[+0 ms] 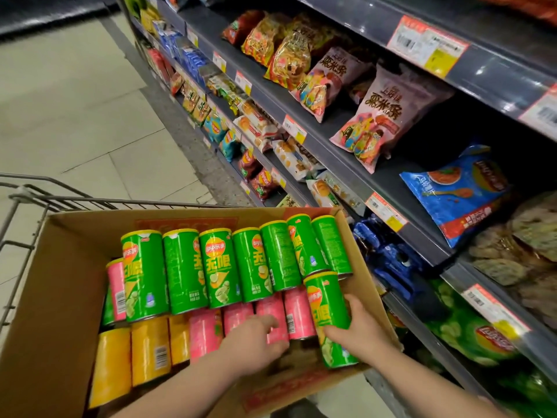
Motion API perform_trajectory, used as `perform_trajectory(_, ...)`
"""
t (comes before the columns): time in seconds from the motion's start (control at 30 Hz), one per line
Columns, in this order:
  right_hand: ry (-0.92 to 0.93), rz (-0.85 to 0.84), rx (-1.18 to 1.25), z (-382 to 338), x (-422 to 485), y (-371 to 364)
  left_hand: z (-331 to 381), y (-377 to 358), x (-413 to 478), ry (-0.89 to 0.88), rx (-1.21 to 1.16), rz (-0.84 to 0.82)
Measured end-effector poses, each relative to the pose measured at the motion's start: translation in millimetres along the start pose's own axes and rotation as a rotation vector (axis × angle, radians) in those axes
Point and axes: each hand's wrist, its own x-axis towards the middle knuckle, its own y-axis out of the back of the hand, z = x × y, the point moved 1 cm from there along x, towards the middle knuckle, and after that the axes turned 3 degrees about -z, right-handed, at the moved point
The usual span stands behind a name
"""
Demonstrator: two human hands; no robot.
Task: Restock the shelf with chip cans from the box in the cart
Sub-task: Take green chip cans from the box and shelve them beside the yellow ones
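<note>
Head view, lower centre: the left hand (256,342) lay blurred over a pink cardboard chip can (272,315); whether its bent fingers gripped it could not be told. At lower right, the right hand (358,330) wrapped its fingers round a green cardboard chip can (325,309) inside the brown cardboard box (60,282). Cans nearly filled that box in the grey wire cart (30,200). At upper right, the dark metal shelf (346,146) showed only snack bags (379,116), so restocking looked barely begun.

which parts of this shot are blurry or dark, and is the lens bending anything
Head view: green cans in the box are sharp and evenly lit; the left hand is motion-smeared; shelf edges slant and bow from the wide lens; the lower right corner is dim and soft.
</note>
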Motion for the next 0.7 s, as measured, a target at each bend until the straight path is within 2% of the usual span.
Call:
perform_trajectory(0.17,0.159,-0.098,0.249,-45,-16,-21,16,6,-4,0.059,-0.657,0.068)
perform_trajectory(0.23,0.216,-0.153,0.278,-59,-17,-30,12,9,-7,0.067,-0.937,0.115)
perform_trajectory(0.3,0.254,-0.207,0.268,-73,-18,-37,4,13,-12,0.085,-1.097,0.146)
perform_trajectory(0.43,0.277,-0.346,0.253,-93,-15,-51,-13,21,-27,0.135,-1.246,0.235)
perform_trajectory(0.53,0.312,-0.409,0.165,-112,-13,-56,-26,26,-40,0.183,-1.202,0.368)
perform_trajectory(0.6,0.35,-0.345,0.083,-123,-5,-53,-35,31,-49,0.213,-1.139,0.443)
perform_trajectory(0.7,0.351,-0.073,-0.037,-124,23,-36,-50,36,-61,0.257,-1.082,0.513)
